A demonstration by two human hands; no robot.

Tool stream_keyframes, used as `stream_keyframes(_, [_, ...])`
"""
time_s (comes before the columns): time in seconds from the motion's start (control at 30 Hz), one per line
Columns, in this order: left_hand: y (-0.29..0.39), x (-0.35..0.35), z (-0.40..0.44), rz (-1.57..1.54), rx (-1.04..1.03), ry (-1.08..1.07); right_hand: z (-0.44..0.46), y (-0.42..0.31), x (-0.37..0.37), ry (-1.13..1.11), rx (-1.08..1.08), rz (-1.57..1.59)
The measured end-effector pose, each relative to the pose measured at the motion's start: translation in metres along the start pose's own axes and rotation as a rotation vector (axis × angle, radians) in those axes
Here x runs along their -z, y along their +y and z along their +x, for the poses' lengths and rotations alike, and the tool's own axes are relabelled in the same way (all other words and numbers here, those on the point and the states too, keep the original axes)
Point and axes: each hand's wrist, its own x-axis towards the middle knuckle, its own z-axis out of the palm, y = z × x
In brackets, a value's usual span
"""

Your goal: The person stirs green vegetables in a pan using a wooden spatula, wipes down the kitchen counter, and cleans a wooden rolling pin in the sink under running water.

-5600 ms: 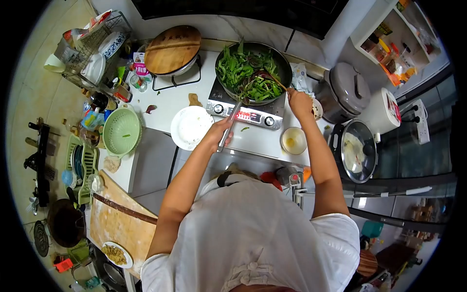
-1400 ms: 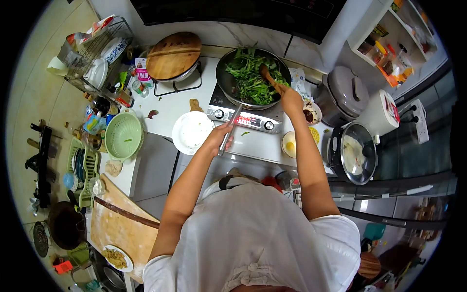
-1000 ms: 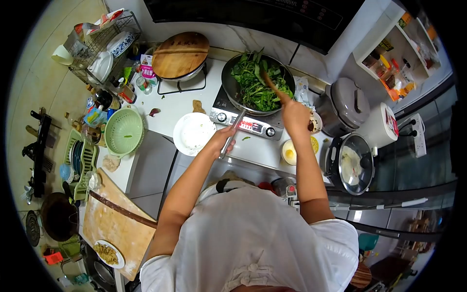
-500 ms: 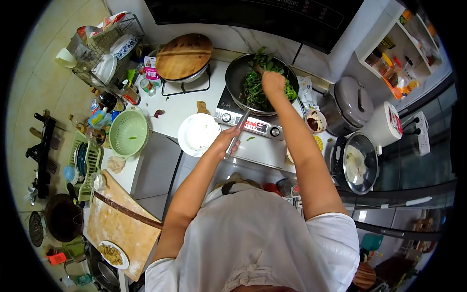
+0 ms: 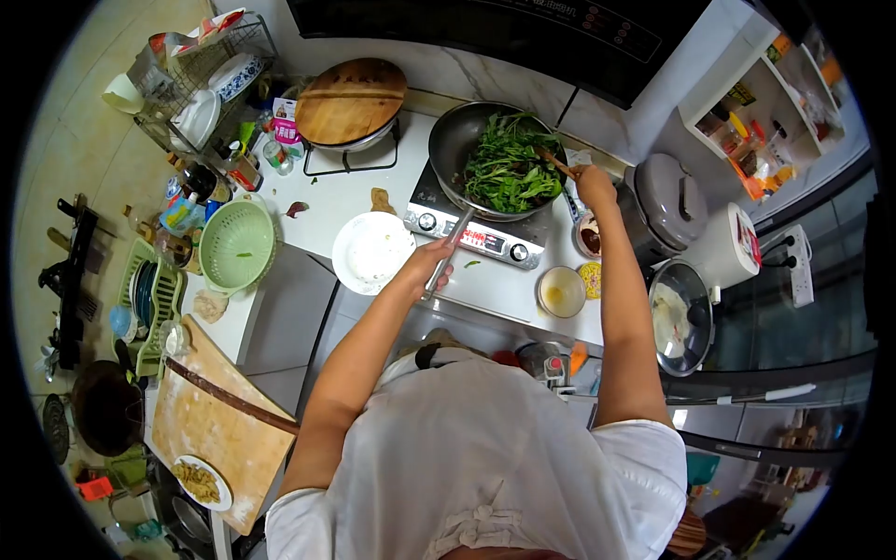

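Upper centre of the frame: one pan (image 5: 452,140) of greens (image 5: 509,170), its handle (image 5: 454,235) closed in your left hand (image 5: 429,269), and one wooden spatula (image 5: 554,161) gripped by your right hand (image 5: 595,185), just swung from over the greens to beyond the right rim, seemingly mid-stir.

No text legible: red display (image 5: 473,240) on cooker (image 5: 490,231), characters on pink packet (image 5: 287,131) (both too blurred).

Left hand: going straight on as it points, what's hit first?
Past the handle it grips, the left hand would likely meet the near side of the pan, unless it catches the cooker first; depth is unclear.
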Motion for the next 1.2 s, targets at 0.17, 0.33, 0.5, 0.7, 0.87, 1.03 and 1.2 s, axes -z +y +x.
stream_keyframes(0.17, [0.0,0.001,0.0,0.002,-0.001,-0.011,-0.056,-0.033,0.036,-0.057,0.075,-0.193])
stream_keyframes(0.33, [-0.001,0.001,0.003,0.003,-0.005,-0.008,-0.082,-0.046,0.068,-0.172,0.161,-0.33])
stream_keyframes(0.5, [-0.002,0.001,0.002,-0.007,-0.017,-0.015,-0.073,-0.052,0.08,-0.314,0.266,-0.358])
stream_keyframes(0.7, [0.002,-0.001,0.0,0.024,-0.006,-0.002,-0.041,-0.066,0.055,-0.393,0.392,-0.263])
stream_keyframes(0.87, [0.0,0.0,0.001,0.016,0.007,-0.014,-0.045,-0.084,0.029,-0.305,0.27,-0.287])
stream_keyframes(1.03, [0.002,0.0,0.001,0.047,0.009,0.005,-0.032,-0.031,0.074,-0.277,0.388,-0.11])
stream_keyframes(1.2, [0.0,0.001,0.001,0.007,0.002,-0.015,0.0,0.034,0.105,-0.245,0.188,0.303])
